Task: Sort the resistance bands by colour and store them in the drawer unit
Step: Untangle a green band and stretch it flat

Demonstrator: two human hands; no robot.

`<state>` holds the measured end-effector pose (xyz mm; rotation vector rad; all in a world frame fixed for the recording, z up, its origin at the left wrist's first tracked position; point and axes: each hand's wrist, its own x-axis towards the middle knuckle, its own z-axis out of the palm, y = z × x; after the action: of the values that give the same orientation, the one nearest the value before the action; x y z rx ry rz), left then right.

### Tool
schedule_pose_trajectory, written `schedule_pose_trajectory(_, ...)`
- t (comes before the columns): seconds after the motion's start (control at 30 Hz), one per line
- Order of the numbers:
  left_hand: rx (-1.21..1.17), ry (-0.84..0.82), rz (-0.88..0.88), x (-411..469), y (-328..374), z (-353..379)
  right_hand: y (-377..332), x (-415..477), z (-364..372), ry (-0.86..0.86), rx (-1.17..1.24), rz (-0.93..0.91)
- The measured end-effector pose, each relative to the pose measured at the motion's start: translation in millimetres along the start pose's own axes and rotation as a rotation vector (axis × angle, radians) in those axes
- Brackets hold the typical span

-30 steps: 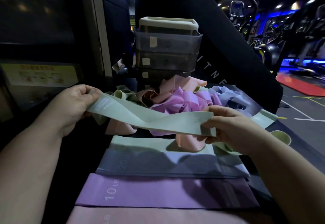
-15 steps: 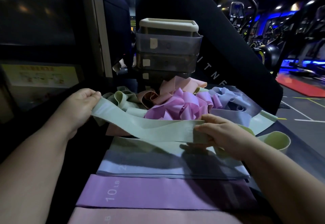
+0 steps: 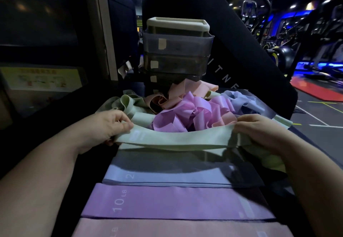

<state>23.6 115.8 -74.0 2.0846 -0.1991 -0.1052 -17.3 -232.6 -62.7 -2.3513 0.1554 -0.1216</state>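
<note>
A pale green band (image 3: pixel 178 138) is stretched flat between my hands, low over another green band on the surface. My left hand (image 3: pixel 109 127) pinches its left end; my right hand (image 3: pixel 259 130) grips its right end. Nearer me lie flat rows: a blue band (image 3: pixel 167 175), a purple band (image 3: pixel 176 203) marked 10 LB, and a pink band (image 3: pixel 176 229). Behind the green band sits a tangled heap of bands (image 3: pixel 189 110) in green, pink, purple and blue. The drawer unit (image 3: pixel 177 51), with stacked translucent drawers, stands behind the heap.
A black slanted panel (image 3: pixel 250 60) rises right of the drawer unit. A dark wall with a yellow poster (image 3: pixel 42 78) is on the left. Gym machines (image 3: pixel 315 32) and a red mat (image 3: pixel 319 90) lie at the far right, beyond the surface's right edge.
Both hands have lowered the green band toward the surface and pulled it straight and level; the right hand has shifted right, to the band's end.
</note>
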Motion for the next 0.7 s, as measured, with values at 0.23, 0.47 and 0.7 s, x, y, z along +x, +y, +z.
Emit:
schedule_pose_trajectory(0.23,0.116,0.047,0.024,3,-3,8,7,3,-8,-0.115,-0.141,0.02)
schedule_pose_trajectory(0.47,0.176,0.058,0.012,10,-13,1,14,9,-15,-0.189,-0.221,0.041)
schedule_pose_trajectory(0.7,0.298,0.127,0.027,12,-15,3,14,10,-13,-0.24,-0.409,0.001)
